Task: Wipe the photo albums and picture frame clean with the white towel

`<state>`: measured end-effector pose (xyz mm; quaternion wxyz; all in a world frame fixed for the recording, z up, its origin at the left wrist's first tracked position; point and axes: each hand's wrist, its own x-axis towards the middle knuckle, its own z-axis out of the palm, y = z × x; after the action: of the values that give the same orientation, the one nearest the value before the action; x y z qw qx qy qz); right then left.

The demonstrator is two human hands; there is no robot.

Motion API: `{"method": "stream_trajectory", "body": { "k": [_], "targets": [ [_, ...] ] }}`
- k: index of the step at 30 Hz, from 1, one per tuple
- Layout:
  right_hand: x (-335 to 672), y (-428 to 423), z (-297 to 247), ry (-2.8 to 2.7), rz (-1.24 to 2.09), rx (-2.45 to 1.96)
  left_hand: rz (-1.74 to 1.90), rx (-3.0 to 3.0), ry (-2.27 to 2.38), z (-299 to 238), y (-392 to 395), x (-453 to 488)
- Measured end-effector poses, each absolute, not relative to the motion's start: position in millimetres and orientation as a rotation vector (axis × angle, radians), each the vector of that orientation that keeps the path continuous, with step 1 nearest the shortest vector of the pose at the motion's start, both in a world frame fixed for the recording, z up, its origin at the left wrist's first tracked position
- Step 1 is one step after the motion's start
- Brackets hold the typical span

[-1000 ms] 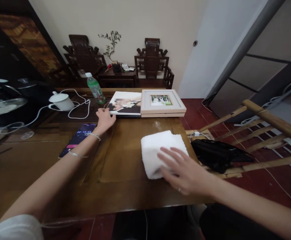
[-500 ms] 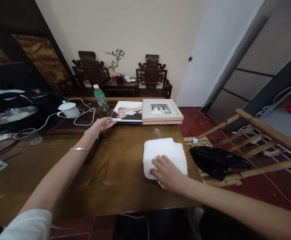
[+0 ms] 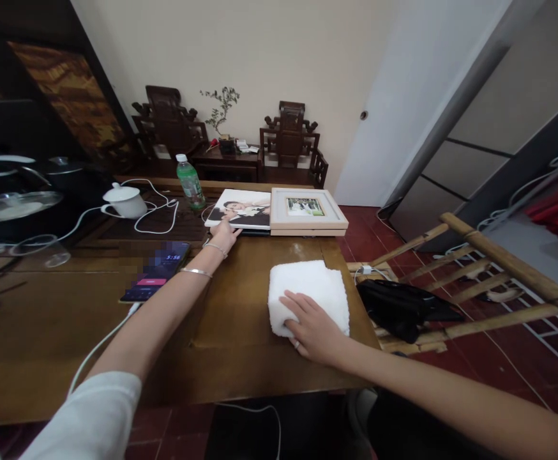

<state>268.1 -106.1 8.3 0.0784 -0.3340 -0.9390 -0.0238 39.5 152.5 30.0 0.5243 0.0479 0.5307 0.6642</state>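
My right hand (image 3: 315, 329) grips the near left corner of a folded white towel (image 3: 315, 284) lying on the wooden table (image 3: 231, 358). Its fingers rest across the top and the thumb is at the towel's edge. My left hand (image 3: 225, 233) reaches to the near edge of a photo album (image 3: 253, 203) with a picture of a person on its cover. The left fingers are stretched out and touch the cover's front edge; some fingertips are hard to make out. Against the album's right side lie framed photos (image 3: 308, 193), apparently stacked, in pale wood.
A green bottle (image 3: 190, 184) stands behind the album. Leftward are a white lidded cup (image 3: 128, 203), a lit phone (image 3: 157, 275) on a cable and a clear plastic cup (image 3: 56, 255). A bamboo chair (image 3: 499, 255) holding a black bag (image 3: 398, 306) stands right of the table.
My left hand has shifted right along the album's front edge, from its left corner. The phone now shows beside my left forearm. My right hand stays on the towel.
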Motion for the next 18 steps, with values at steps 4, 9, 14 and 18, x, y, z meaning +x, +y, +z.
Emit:
{"method": "stream_trajectory", "body": {
  "k": [4,9,14,18],
  "targets": [
    [268.4,-105.8,8.4,-2.809,-0.067,-0.992,1.645,0.121,1.220,24.1,154.7,47.6],
    [268.2,-106.3,7.9,-2.812,-0.084,-1.000,1.659,0.120,1.130,24.0,150.7,46.3],
    [268.1,-105.7,7.0,-2.810,-0.117,-1.007,1.642,0.089,1.059,27.2,149.6,46.4],
    [268.1,-105.5,6.5,-2.799,-0.114,-1.006,1.633,0.065,1.024,30.4,150.9,45.1]
  ]
}}
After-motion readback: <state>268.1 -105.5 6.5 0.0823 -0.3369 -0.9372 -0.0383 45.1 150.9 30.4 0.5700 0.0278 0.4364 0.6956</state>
